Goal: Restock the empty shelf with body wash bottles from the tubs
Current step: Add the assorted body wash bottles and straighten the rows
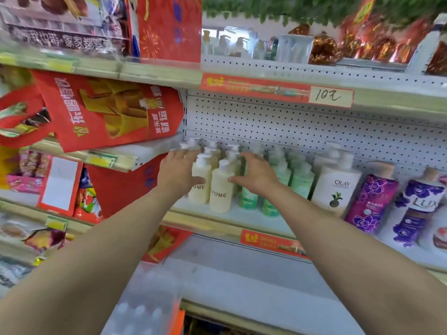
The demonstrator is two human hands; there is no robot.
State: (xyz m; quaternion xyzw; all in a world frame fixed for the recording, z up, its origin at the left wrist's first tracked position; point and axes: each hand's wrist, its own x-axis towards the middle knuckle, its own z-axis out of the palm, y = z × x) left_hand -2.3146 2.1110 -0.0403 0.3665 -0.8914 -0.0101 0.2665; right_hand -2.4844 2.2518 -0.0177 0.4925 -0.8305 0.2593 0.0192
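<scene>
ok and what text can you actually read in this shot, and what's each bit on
"YOME": front cream bottle
"OME": left cream bottle, first letter hidden by the left hand
"OLAY": white bottle
"LUX": purple bottle
"10元": handwritten on the price strip
Chinese print on the red bag and the lower shelf strip: too blurred to read

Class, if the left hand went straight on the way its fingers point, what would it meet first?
The left hand would likely meet the rear cream bottles first, though blur hides depth.
</scene>
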